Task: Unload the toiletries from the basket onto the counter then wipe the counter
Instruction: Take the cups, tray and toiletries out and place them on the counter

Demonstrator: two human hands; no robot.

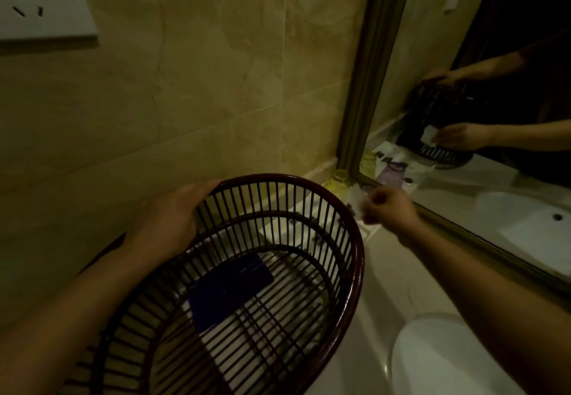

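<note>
While our left hand (167, 218) grips the far rim of the dark basket (355, 240), tipped toward us at the counter's (380, 271) left end, our right hand (391, 206) pinches what looks like a small white packet (357, 201) over the counter's back edge, near a yellow-lidded jar (340, 183) at the mirror's (463, 85) lower corner. One flat blue packet (228, 292) lies on the basket's bottom.

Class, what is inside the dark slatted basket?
A dark blue flat packet lies on the slatted floor of the basket. Nothing else shows inside; the floor's nearest part runs out of the frame, unseen.
</note>
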